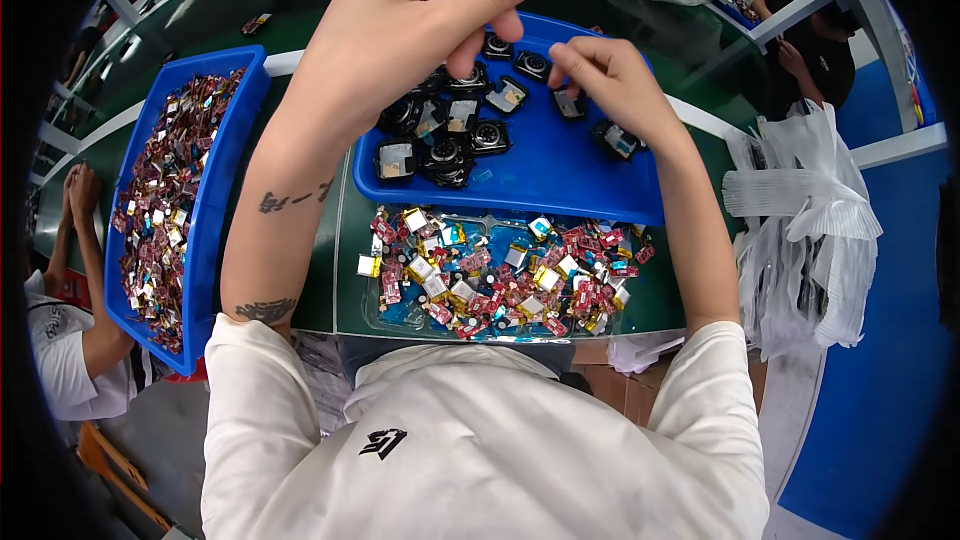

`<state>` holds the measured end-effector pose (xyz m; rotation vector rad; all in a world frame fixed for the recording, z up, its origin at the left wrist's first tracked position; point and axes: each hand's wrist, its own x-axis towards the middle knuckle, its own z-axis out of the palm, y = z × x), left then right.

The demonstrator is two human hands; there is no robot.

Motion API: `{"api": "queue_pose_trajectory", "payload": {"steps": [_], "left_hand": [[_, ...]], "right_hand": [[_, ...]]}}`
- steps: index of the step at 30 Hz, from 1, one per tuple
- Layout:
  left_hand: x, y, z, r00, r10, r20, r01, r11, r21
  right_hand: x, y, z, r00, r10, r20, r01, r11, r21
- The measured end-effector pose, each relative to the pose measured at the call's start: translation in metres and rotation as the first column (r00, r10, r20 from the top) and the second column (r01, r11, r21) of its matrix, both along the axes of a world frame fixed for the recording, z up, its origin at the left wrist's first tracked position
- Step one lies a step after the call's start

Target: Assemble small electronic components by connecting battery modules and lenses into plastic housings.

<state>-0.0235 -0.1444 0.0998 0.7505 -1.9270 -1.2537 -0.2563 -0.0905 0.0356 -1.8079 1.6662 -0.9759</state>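
Note:
My left hand (430, 20) is raised above the far part of a blue tray (560, 190), fingers curled in and thumb stretched to the right; anything inside the fingers is hidden. Over the tray's right half, my right hand (612, 78) has its thumb and fingers bent together, and what they may hold does not show. Just below its fingertips is a small black watch-like case (568, 103). Several more black watch-like cases (445, 152) crowd the left of the tray, some showing round backs, others silvery insides. Another case (615, 140) lies beside my right wrist.
In front of me, a clear plastic tray (375, 312) holds a heap of red circuit boards and silver-yellow battery cells (545, 278). A long blue bin (205, 230) of similar parts stands left. White foam sheets (805, 230) hang at right. Other people sit at both sides.

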Motion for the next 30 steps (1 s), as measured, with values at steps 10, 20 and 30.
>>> {"api": "queue_pose_trajectory", "payload": {"steps": [10, 20, 30], "left_hand": [[-0.004, 0.004, -0.006, 0.981, -0.121, 0.151, 0.141, 0.981, -0.133], [-0.011, 0.005, -0.012, 0.961, -0.277, -0.014, 0.274, 0.954, -0.121], [-0.008, 0.014, -0.008, 0.943, -0.303, 0.141, 0.320, 0.940, -0.121]], "right_hand": [[0.099, 0.060, -0.009, 0.745, 0.516, -0.423, -0.603, 0.792, -0.096], [0.091, 0.057, -0.004, 0.813, 0.529, -0.244, -0.567, 0.814, -0.125], [0.039, 0.057, 0.035, 0.930, 0.347, 0.121, -0.277, 0.879, -0.389]]}}
